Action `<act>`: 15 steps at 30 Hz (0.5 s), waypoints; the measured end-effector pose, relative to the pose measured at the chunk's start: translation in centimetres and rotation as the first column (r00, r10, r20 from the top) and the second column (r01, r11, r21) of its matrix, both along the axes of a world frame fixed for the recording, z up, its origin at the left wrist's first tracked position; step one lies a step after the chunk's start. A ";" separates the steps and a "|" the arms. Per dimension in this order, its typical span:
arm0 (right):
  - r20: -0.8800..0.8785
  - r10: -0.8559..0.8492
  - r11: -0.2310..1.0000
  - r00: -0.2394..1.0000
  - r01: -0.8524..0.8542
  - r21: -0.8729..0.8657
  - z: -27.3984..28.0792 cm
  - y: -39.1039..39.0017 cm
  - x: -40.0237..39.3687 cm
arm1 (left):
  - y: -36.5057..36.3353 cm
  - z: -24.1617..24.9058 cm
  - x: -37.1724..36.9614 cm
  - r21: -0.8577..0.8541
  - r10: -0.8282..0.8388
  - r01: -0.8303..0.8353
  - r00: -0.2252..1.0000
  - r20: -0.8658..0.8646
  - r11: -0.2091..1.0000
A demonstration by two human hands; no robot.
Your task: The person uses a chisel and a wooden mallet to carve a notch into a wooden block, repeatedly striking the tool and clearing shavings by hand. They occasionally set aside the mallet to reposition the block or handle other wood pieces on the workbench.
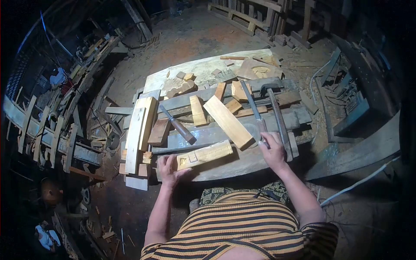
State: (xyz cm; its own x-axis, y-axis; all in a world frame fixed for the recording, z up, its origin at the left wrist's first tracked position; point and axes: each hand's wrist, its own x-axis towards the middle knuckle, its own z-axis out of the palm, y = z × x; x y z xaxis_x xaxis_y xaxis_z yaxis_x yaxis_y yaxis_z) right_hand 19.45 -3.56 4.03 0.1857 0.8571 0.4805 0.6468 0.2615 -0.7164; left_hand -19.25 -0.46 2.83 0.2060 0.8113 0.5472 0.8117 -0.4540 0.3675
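My left hand is closed around the left end of a pale wooden block, which has a cut recess and a pencilled rectangle on its face. The block lies slanted over the near edge of the bench. My right hand has its fingers curled at the handle end of a long-bladed hand tool, whose grey blade points away from me. Between the hands a wider pale board lies diagonally. A chisel with a dark wooden handle rests to its left.
The low wooden bench carries several offcuts, including a tapered piece. A dark metal bar clamp lies right of my right hand. Long boards are stacked at the left end. A pale slab lies behind.
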 end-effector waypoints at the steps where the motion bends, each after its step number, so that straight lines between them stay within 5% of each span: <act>1: 0.050 -0.007 0.998 0.999 0.004 0.057 0.1 0.1 -0.4 | -0.9 -0.5 -0.5 -0.002 -0.003 0.003 1.000 -0.006 1.000; 3: 0.016 0.008 0.999 1.000 -0.009 0.042 -0.4 0.3 -1.1 | -3.5 -1.4 -1.7 -0.100 0.053 -0.025 0.955 0.293 0.995; 5: 0.046 0.035 0.997 0.998 -0.038 0.067 -0.7 0.7 -1.6 | -7.0 -0.4 -2.7 -0.090 0.121 -0.102 0.963 0.243 0.991; 7: 0.046 0.044 0.997 0.998 -0.048 0.067 -0.9 0.8 -1.7 | -11.0 -1.7 -4.1 -0.189 0.234 -0.172 0.896 0.378 0.967; 9: 0.056 0.057 0.996 0.997 -0.061 0.061 -1.1 0.8 -1.5 | -15.6 -4.8 -6.1 -0.438 0.527 -0.317 0.663 0.531 0.841; 12: 0.053 0.066 0.997 0.996 -0.069 0.047 -1.2 1.0 -1.3 | -21.1 -9.8 -10.4 -0.411 0.612 -0.454 0.571 0.547 0.790; 13: 0.056 0.075 0.996 0.996 -0.077 0.041 -1.2 1.1 -1.2 | -22.1 -8.8 -9.5 -0.586 0.660 -0.338 0.171 0.732 0.737; 14: 0.054 0.072 0.996 0.996 -0.075 0.045 -1.1 1.2 -1.2 | -22.3 -4.8 -6.5 -0.688 0.640 -0.148 -0.272 0.719 0.710; 15: 0.057 0.072 0.996 0.996 -0.075 0.049 -1.1 1.3 -1.3 | -21.7 -0.9 -3.2 -0.705 0.612 -0.302 -0.352 0.708 0.642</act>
State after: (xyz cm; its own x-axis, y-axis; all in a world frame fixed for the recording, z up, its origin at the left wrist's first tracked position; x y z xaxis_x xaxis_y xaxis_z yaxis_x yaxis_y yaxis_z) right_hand 18.16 -2.23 2.94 0.0949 0.8415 0.5319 0.6626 0.3454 -0.6646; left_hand -22.49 -22.15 1.91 -0.8026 0.3936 -0.4482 -0.4739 0.0357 0.8799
